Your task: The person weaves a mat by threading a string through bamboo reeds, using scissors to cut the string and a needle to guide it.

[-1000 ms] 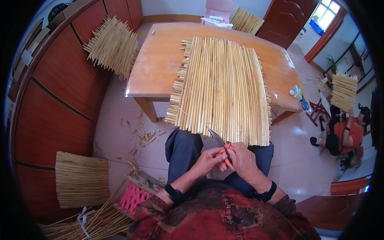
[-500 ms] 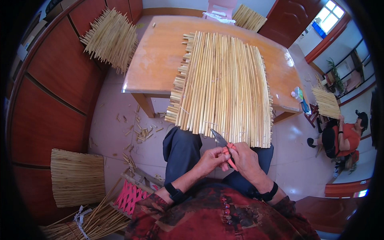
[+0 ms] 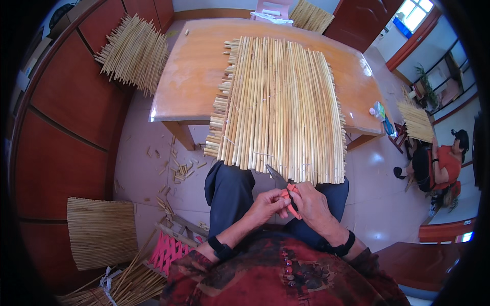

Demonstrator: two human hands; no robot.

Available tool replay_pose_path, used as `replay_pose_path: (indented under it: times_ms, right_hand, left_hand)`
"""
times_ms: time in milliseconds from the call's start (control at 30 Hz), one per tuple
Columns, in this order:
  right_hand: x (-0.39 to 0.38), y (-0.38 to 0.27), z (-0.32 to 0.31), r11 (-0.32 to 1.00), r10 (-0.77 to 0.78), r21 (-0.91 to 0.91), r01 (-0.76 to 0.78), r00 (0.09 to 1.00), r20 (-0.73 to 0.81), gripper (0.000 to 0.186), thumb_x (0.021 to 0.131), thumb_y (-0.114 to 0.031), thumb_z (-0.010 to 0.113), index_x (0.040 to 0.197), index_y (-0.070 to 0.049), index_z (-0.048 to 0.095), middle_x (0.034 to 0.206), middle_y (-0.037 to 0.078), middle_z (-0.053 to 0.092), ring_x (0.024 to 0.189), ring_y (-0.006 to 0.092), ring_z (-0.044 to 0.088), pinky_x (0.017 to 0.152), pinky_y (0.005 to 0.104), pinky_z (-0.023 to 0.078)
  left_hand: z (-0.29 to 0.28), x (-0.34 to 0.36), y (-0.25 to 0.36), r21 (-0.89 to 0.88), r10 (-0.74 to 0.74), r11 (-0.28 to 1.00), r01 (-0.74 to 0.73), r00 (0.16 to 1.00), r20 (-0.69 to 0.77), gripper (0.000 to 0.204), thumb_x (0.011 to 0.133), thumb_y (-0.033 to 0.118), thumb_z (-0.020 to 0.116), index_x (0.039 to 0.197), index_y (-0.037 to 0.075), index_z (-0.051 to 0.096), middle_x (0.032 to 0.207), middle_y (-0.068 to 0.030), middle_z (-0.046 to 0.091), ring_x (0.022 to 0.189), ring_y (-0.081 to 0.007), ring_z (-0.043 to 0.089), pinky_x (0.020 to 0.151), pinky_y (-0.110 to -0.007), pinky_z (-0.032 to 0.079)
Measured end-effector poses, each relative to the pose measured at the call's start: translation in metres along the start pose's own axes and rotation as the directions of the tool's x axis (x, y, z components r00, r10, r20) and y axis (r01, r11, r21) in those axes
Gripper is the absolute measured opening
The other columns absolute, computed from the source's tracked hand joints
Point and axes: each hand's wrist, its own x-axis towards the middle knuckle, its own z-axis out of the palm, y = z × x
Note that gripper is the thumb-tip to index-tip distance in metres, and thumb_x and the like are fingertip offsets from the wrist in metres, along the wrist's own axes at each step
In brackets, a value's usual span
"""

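A pair of pliers (image 3: pixel 276 176) with dark jaws and orange-red handles is between my hands, its tip touching or just over the near edge of a stick mat (image 3: pixel 286 112). My right hand (image 3: pixel 315 208) is closed around the handles. The fingers of my left hand (image 3: pixel 268 205) pinch at the handle on the other side; whether they also hold a thin wire is too small to tell. The mat of pale sticks, bound by thin ties, reaches from the table over my knees. More loose sticks lie beneath its left side.
The mat lies on a wooden table (image 3: pixel 189 66) with scissors (image 3: pixel 389 127) at its right edge. Cut stick pieces (image 3: pixel 181 171) litter the floor. Other mats (image 3: pixel 102 232) and a tied stick bundle (image 3: pixel 115 288) stand left. A co-worker (image 3: pixel 446 166) sits at right with another mat.
The whole view has shifted slightly. My hands stay together on the pliers, whose handles appear a little turned. The mat keeps its place on the table.
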Motion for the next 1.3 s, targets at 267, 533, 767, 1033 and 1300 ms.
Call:
replay_pose_path:
  times_ms: [267,533,767,1033,1300]
  right_hand:
    - [0.016,-0.007,-0.005,0.999,0.034,0.004,-0.034,0.999,0.042,0.016,0.083,-0.013,0.054,0.095,-0.003,0.05,0.082,0.017,0.052,0.073,0.0377,0.055,0.059,0.0425,0.046]
    - [0.019,0.003,-0.007,0.995,-0.046,-0.085,0.044,0.999,-0.02,0.014,0.078,-0.016,0.06,0.085,-0.006,0.054,0.078,0.01,0.05,0.065,0.0288,0.057,0.053,0.036,0.048]
    - [0.027,0.0,-0.008,0.994,-0.056,-0.098,0.057,0.998,0.007,0.015,0.077,-0.016,0.06,0.086,-0.005,0.054,0.077,0.011,0.05,0.067,0.0291,0.057,0.054,0.0367,0.047]
    - [0.027,-0.007,-0.011,0.992,-0.053,-0.11,0.055,0.998,0.019,0.036,0.074,-0.025,0.065,0.099,-0.002,0.053,0.082,0.014,0.051,0.07,0.031,0.056,0.058,0.0388,0.047]
    - [0.026,-0.013,-0.009,0.962,-0.08,-0.253,0.103,0.992,0.099,0.059,0.062,-0.026,0.071,0.11,-0.002,0.045,0.093,0.013,0.048,0.085,0.0288,0.05,0.072,0.0387,0.042]
  left_hand:
    - [-0.001,0.007,0.003,-0.101,0.03,0.994,-0.034,0.999,-0.035,0.019,0.089,0.019,0.054,0.097,0.001,0.055,0.076,-0.0035,0.06,0.062,-0.0082,0.057,0.057,-0.021,0.048]
    - [-0.003,0.008,0.001,-0.095,-0.001,0.995,-0.001,1.0,-0.017,0.021,0.088,0.019,0.054,0.1,0.002,0.056,0.084,-0.0036,0.06,0.065,-0.0086,0.056,0.062,-0.023,0.046]
    - [-0.004,0.009,0.005,-0.114,0.017,0.993,-0.023,0.999,-0.05,0.02,0.089,0.018,0.054,0.1,0.001,0.056,0.081,-0.0033,0.06,0.064,-0.0077,0.057,0.061,-0.022,0.048]
    - [-0.005,0.013,0.007,-0.14,0.051,0.989,-0.051,0.999,0.002,0.022,0.09,0.019,0.05,0.101,0.0,0.056,0.086,-0.0048,0.06,0.072,-0.0106,0.059,0.067,-0.024,0.048]
    - [-0.007,0.017,0.004,-0.052,0.021,0.998,-0.028,0.993,-0.114,0.028,0.091,0.021,0.049,0.106,-0.002,0.056,0.092,-0.0043,0.06,0.079,-0.0114,0.059,0.073,-0.024,0.048]
